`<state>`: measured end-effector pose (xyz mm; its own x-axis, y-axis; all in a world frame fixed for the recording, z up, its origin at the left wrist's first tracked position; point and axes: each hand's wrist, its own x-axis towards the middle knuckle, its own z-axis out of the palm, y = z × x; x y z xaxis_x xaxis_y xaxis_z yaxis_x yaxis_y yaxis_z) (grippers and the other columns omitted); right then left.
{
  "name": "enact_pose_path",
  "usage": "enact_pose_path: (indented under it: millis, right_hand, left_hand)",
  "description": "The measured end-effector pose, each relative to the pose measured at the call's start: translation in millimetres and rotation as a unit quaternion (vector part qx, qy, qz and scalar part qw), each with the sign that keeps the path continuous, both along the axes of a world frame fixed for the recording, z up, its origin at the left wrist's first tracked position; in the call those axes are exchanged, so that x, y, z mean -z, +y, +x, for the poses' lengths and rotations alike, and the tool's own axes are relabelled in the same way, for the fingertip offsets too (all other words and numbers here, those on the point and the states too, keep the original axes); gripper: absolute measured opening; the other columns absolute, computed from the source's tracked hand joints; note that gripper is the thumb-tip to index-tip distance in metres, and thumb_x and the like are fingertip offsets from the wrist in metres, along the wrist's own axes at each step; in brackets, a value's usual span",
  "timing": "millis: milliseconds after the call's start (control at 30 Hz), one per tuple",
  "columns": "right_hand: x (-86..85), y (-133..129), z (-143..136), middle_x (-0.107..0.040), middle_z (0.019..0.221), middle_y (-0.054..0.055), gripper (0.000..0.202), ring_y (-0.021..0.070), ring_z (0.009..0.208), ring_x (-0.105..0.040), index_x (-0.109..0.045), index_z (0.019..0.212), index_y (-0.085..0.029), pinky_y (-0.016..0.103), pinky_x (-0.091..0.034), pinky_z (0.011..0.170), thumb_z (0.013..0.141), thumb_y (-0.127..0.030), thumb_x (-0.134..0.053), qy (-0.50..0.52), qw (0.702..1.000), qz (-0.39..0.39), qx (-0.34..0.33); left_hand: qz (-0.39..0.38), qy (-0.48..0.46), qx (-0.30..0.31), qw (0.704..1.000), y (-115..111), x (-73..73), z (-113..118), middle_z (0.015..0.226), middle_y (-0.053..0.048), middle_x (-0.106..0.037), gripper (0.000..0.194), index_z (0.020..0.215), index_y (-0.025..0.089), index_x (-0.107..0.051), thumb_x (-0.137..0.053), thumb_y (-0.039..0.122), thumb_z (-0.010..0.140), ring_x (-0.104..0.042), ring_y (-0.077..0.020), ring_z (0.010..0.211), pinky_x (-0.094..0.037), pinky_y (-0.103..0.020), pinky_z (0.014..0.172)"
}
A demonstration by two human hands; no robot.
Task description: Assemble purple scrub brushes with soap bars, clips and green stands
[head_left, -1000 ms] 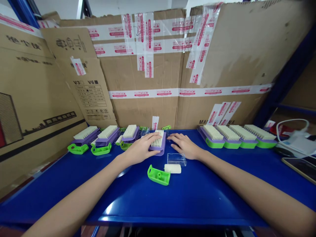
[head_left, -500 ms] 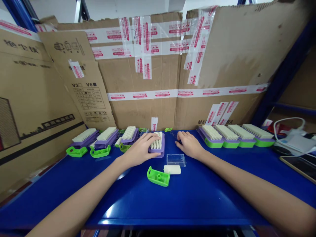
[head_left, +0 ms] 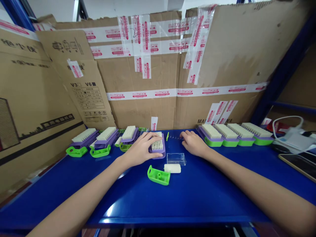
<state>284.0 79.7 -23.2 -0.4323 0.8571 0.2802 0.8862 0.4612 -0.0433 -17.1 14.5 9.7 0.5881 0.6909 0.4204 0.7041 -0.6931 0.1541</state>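
"One purple brush (head_left: 157,144), bristles up, is at the middle of the blue table (head_left: 209,194). Who has it?"

"The left hand (head_left: 141,149): its thumb and fingers are clamped round the brush."

"And the right hand (head_left: 194,143)?"

"Its fingers are curled close together by a thin spring (head_left: 174,137). I can't tell whether they pinch the end of it. A small green piece (head_left: 167,136) stands between the spring and the brush."

"What about containers?"

"A clear box (head_left: 176,159) sits nearer the front, and the blue tabletop shows through it. Just in front is a white block (head_left: 172,168), outside the box. Next to the block lies a green cover (head_left: 158,175), hollow side showing, with a round post inside."

"Any more brushes?"

"Three brushes (head_left: 106,133) stand at the left, and four brushes (head_left: 228,134) at the right with green along their near ends. Cardboard (head_left: 145,85) stands behind everything."
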Motion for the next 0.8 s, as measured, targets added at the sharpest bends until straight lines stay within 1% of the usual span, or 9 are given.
enact_pose_path:
  millis: [67,100,267,467,567,733,800]
  right_hand:
    - [0.5,1.9,4.6,-0.071,0.122,0.016,0.026,0.0309,0.11,-0.064,-0.064,0.118,-0.016,0.04,-0.048,0.097,0.099,-0.01,-0.048,0.004,1.0,-0.003,-0.005]
    - [0.7,2.7,6.6,-0.071,0.122,0.016,0.028,0.0301,0.11,-0.065,-0.064,0.12,-0.016,0.04,-0.048,0.097,0.099,-0.009,-0.047,0.01,1.0,-0.004,-0.009]
    - [2.6,3.6,11.7,-0.071,0.128,0.016,0.045,0.0277,0.112,-0.066,-0.059,0.139,-0.013,0.038,-0.048,0.099,0.098,-0.004,-0.041,0.04,0.998,-0.012,-0.04]
    - [4.1,-1.2,8.8,-0.07,0.13,0.019,0.056,0.0291,0.115,-0.065,-0.052,0.151,-0.009,0.04,-0.049,0.103,0.097,-0.002,-0.038,0.043,0.997,-0.013,-0.06]
    - [4.8,-1.8,8.9,-0.07,0.13,0.018,0.057,0.0292,0.113,-0.065,-0.053,0.152,-0.012,0.041,-0.05,0.1,0.098,-0.003,-0.038,0.045,0.997,-0.015,-0.068]
    - [4.7,-0.3,10.2,-0.07,0.128,0.015,0.055,0.0298,0.112,-0.066,-0.064,0.148,-0.02,0.042,-0.051,0.097,0.1,-0.005,-0.041,0.014,0.997,-0.009,-0.073]
    - [3.2,-0.6,10.3,-0.07,0.129,0.015,0.055,0.0311,0.113,-0.066,-0.065,0.149,-0.021,0.043,-0.052,0.097,0.1,-0.007,-0.043,0.002,0.997,-0.012,-0.075]
  left_hand:
    - [0.006,0.007,0.005,1.0,1.8,2.4,-1.4,0.156,-0.011,-0.058,0.057,0.148,0.026,-0.061,-0.073,0.054,0.099,-0.052,-0.0336,0.145,-0.041,-0.056,0.125]
    - [0.01,0.009,0.008,1.0,2.7,3.6,-1.9,0.157,-0.011,-0.058,0.056,0.149,0.026,-0.06,-0.072,0.053,0.101,-0.051,-0.0333,0.146,-0.041,-0.056,0.126]
    - [0.027,0.009,0.012,1.0,4.6,6.8,-2.4,0.157,-0.011,-0.06,0.055,0.149,0.027,-0.061,-0.072,0.051,0.101,-0.053,-0.0332,0.146,-0.043,-0.058,0.125]
    - [0.03,0.018,0.016,0.999,5.1,8.5,-2.1,0.161,-0.01,-0.057,0.052,0.154,0.027,-0.056,-0.064,0.047,0.107,-0.052,-0.0302,0.151,-0.043,-0.056,0.127]
    - [0.024,0.024,0.019,0.999,5.7,10.3,-2.3,0.164,-0.01,-0.055,0.051,0.156,0.028,-0.054,-0.062,0.045,0.108,-0.049,-0.0295,0.154,-0.042,-0.056,0.128]
    - [0.018,0.025,0.019,0.999,5.1,11.5,-2.2,0.167,-0.009,-0.052,0.051,0.159,0.029,-0.052,-0.059,0.043,0.11,-0.048,-0.0289,0.157,-0.042,-0.056,0.129]
    - [0.015,0.028,0.018,0.999,4.8,11.6,-2.1,0.169,-0.008,-0.05,0.051,0.16,0.03,-0.05,-0.057,0.042,0.111,-0.047,-0.0287,0.158,-0.042,-0.055,0.129]
